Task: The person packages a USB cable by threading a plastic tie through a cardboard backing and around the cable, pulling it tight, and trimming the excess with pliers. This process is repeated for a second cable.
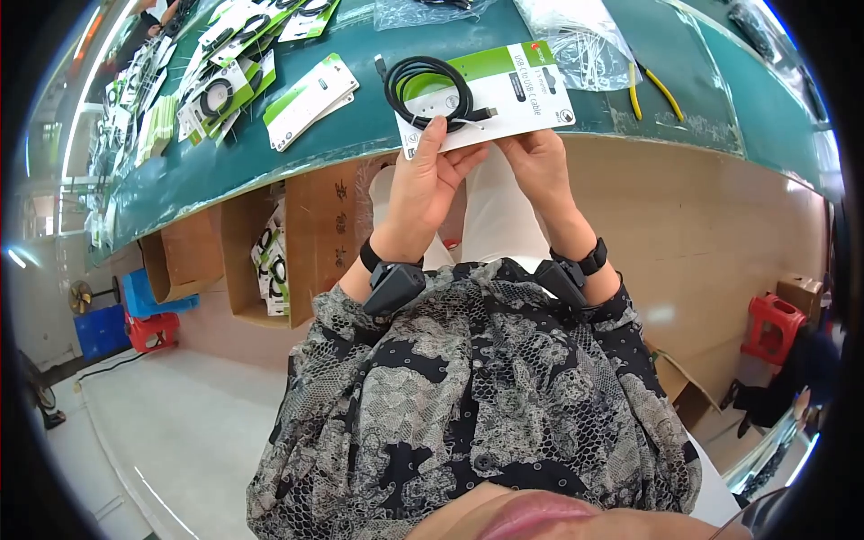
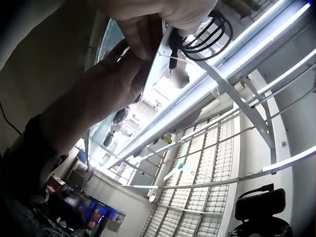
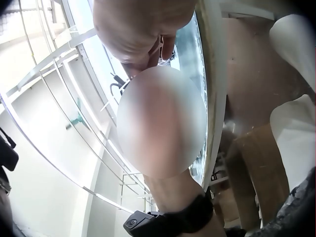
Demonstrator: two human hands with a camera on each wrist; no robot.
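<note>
A coiled black USB-C cable (image 1: 462, 79) lies against the front of a white and green packaging card (image 1: 531, 94), which is tilted up at the table's near edge. My left hand (image 1: 432, 189) grips the card's lower left part, its thumb over the bottom of the coil and its fingers behind. A thin white tie hangs by the cable's lower plug. My right hand (image 1: 540, 169) pinches the card's bottom edge near the right corner. In the left wrist view, the cable coil (image 2: 224, 37) sticks out beyond the left hand. A blurred patch covers part of the right wrist view.
Blank-looking white and green cards (image 1: 315, 101) lie on the green table (image 1: 378, 117), left of the hands. Further left is a heap of carded cables (image 1: 220, 94). At right are a bag of white ties (image 1: 585, 45) and yellow-handled pliers (image 1: 663, 90). An open carton (image 1: 310, 243) stands below.
</note>
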